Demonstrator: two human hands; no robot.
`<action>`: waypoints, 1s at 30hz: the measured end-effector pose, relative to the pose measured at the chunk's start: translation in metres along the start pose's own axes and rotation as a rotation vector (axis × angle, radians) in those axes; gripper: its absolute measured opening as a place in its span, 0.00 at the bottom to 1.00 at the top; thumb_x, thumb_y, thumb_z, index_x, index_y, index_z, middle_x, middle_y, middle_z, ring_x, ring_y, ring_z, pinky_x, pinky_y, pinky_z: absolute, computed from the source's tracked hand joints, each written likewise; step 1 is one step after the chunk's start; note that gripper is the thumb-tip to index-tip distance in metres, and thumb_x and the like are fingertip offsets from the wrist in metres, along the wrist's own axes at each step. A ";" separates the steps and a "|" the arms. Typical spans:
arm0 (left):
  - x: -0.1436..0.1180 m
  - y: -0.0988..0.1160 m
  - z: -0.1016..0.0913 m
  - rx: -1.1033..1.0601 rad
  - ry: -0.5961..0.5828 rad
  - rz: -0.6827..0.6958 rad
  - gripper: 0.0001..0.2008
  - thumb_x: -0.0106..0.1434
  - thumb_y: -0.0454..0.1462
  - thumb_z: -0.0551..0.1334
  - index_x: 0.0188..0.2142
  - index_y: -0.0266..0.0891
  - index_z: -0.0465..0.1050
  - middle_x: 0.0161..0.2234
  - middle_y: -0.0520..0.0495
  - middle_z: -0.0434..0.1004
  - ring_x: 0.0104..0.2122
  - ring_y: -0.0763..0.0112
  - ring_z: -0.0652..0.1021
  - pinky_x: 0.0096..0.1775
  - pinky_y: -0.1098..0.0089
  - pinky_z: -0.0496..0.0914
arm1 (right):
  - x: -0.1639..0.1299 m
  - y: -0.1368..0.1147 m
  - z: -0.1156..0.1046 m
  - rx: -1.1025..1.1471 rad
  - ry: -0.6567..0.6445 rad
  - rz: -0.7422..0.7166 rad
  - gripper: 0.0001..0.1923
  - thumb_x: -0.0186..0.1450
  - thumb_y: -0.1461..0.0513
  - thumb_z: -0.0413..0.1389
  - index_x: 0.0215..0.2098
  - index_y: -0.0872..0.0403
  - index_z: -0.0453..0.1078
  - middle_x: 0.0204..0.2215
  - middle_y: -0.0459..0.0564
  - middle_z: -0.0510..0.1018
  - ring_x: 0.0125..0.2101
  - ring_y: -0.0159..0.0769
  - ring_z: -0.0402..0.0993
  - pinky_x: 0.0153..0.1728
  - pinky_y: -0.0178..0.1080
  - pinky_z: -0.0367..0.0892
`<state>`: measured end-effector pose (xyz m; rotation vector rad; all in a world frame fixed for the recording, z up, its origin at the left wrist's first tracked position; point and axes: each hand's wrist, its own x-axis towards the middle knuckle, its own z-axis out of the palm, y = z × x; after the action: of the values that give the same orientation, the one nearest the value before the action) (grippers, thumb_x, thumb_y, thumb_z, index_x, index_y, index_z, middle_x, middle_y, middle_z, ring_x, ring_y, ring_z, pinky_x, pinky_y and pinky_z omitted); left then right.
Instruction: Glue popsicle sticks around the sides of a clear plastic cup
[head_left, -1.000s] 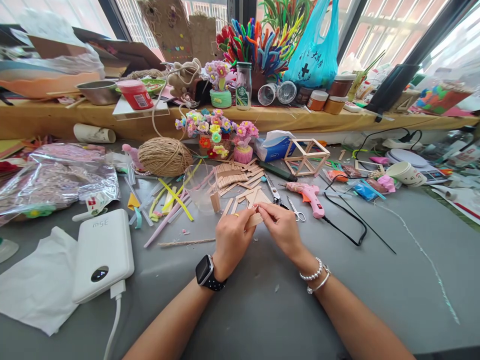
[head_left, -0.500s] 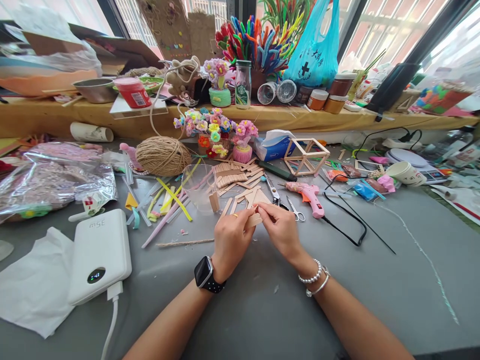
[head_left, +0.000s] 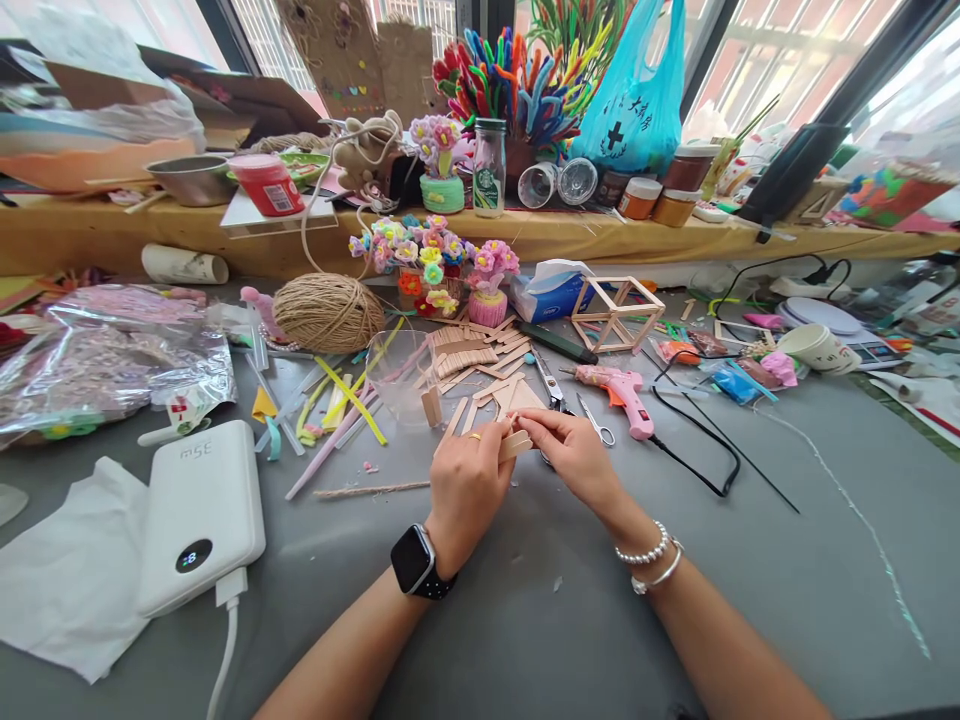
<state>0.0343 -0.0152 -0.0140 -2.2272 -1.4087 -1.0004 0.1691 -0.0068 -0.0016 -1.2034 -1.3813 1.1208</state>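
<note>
My left hand (head_left: 471, 472) is closed around pale wooden craft sticks (head_left: 515, 446), whose rounded ends stick out towards the right. My right hand (head_left: 571, 452) is closed too, thumb and fingertips pinched at the top of the same piece; what lies between those fingertips is too small to make out. Just beyond both hands is a pile of loose craft sticks (head_left: 465, 355). Dark-handled scissors (head_left: 551, 385) and small white-handled scissors (head_left: 598, 420) lie by my right hand, with a pink glue gun (head_left: 619, 395) farther right.
A clear plastic cup (head_left: 401, 385) stands left of the sticks, near a ball of twine (head_left: 330, 313). An open cube frame of sticks (head_left: 619, 312) sits behind the glue gun, whose black cord (head_left: 701, 478) loops right. At left lies a white power bank (head_left: 202, 515).
My right hand has shifted slightly right and down, its wrist turning outward. The craft sticks in my left hand now show a little more. The whole view has moved slightly.
</note>
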 end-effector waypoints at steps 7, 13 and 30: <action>0.001 0.000 0.001 0.106 0.038 0.162 0.08 0.60 0.33 0.54 0.34 0.38 0.72 0.20 0.52 0.73 0.20 0.71 0.71 0.26 0.69 0.57 | 0.001 0.003 -0.006 -0.177 -0.003 -0.060 0.10 0.59 0.61 0.52 0.32 0.56 0.74 0.28 0.50 0.79 0.31 0.36 0.75 0.32 0.36 0.70; 0.000 -0.001 0.003 0.122 0.062 0.210 0.08 0.60 0.32 0.56 0.35 0.35 0.73 0.19 0.51 0.73 0.20 0.71 0.71 0.26 0.69 0.57 | -0.002 0.002 -0.002 -0.220 0.050 -0.073 0.09 0.59 0.61 0.51 0.29 0.56 0.71 0.25 0.49 0.78 0.27 0.34 0.74 0.30 0.35 0.68; 0.009 -0.002 -0.009 -0.848 -0.287 -0.485 0.12 0.63 0.40 0.50 0.28 0.39 0.67 0.23 0.52 0.76 0.22 0.75 0.70 0.29 0.73 0.64 | -0.002 0.005 -0.009 0.056 0.168 -0.087 0.08 0.58 0.63 0.44 0.22 0.53 0.59 0.16 0.40 0.62 0.17 0.26 0.58 0.18 0.31 0.56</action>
<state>0.0320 -0.0138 -0.0015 -2.7348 -1.9783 -1.7549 0.1785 -0.0077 -0.0056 -1.1594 -1.2544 0.9691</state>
